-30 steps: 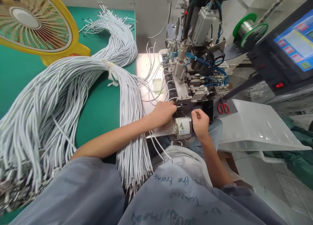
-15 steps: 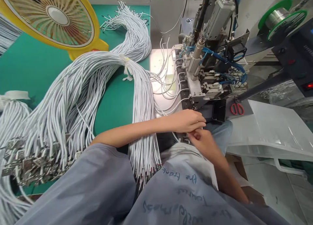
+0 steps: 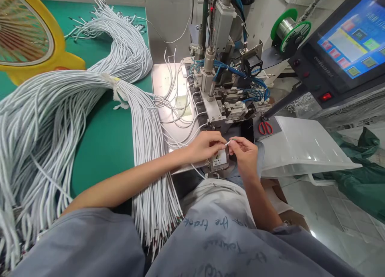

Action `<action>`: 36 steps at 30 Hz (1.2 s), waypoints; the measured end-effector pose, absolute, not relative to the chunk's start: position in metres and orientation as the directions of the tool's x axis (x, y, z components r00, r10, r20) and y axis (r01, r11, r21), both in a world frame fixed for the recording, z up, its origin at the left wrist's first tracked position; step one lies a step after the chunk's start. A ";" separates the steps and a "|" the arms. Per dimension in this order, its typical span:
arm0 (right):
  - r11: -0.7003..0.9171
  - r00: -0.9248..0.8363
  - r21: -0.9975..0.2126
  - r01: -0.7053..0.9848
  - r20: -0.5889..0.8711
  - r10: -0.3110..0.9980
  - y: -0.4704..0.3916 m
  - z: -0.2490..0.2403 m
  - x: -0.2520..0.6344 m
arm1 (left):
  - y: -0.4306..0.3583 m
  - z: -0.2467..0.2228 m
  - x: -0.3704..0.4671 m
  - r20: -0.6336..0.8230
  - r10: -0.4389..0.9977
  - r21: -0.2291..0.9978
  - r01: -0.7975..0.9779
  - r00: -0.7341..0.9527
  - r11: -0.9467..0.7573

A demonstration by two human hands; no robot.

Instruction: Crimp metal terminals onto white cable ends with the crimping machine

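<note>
Between my two hands a short end of white cable [image 3: 227,142] shows, pinched from both sides. My left hand [image 3: 206,146] grips it with thumb and fingers in front of the machine's near corner. From the right, my right hand [image 3: 244,150] pinches the tip of the same cable; the very end is hidden by the fingers. Just behind them stands the soldering machine [image 3: 210,96], with several white cables seated in its row of black slots. Under my left forearm hangs a thick bundle of white cables [image 3: 147,136] with bare coloured wire ends.
A yellow fan [image 3: 60,60] stands at the far left on the green mat [image 3: 93,148]. Red-handled scissors [image 3: 265,128] lie right of the machine, near a translucent plastic bin [image 3: 306,148]. A solder spool [image 3: 287,28] and a lit touch screen [image 3: 357,36] are at the upper right.
My hands, crossed close together before, have moved apart a little, and the cable end now shows between them. The view has swung right, bringing the screen into sight.
</note>
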State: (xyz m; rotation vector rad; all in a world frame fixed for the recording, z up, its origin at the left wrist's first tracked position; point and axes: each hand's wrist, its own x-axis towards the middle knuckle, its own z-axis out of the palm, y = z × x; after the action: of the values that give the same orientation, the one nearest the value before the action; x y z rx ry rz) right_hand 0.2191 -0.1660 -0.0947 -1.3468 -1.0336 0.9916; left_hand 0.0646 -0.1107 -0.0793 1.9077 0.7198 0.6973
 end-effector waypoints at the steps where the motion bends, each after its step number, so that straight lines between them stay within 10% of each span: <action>1: 0.017 0.280 -0.998 0.053 0.031 0.959 -0.166 -0.094 0.217 | -0.111 -0.078 0.065 0.172 0.731 0.900 0.196 0.661 -0.389; 11: 0.003 0.244 -0.965 0.263 0.070 0.967 -0.163 -0.086 0.221 | -0.111 -0.082 0.065 0.302 0.772 0.847 0.214 0.559 -0.487; 24: -0.028 0.222 -0.999 -0.020 -0.032 0.975 -0.160 -0.096 0.212 | -0.111 -0.081 0.066 0.205 0.831 0.919 0.189 0.517 -0.345; 32: 0.188 0.081 -0.863 0.468 0.254 0.964 -0.154 -0.088 0.224 | -0.111 -0.090 0.060 0.522 0.639 0.458 0.447 0.564 -0.769; 36: 0.217 0.077 -0.896 0.387 0.265 0.961 -0.146 -0.094 0.225 | -0.112 -0.091 0.061 0.445 0.755 0.604 0.461 0.482 -0.650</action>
State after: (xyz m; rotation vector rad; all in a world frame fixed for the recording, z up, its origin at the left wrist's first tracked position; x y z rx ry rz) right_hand 0.2251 -0.1457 -0.0940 -1.3423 -1.4887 0.7216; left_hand 0.0609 -0.1119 -0.0913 2.3279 1.0139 0.9915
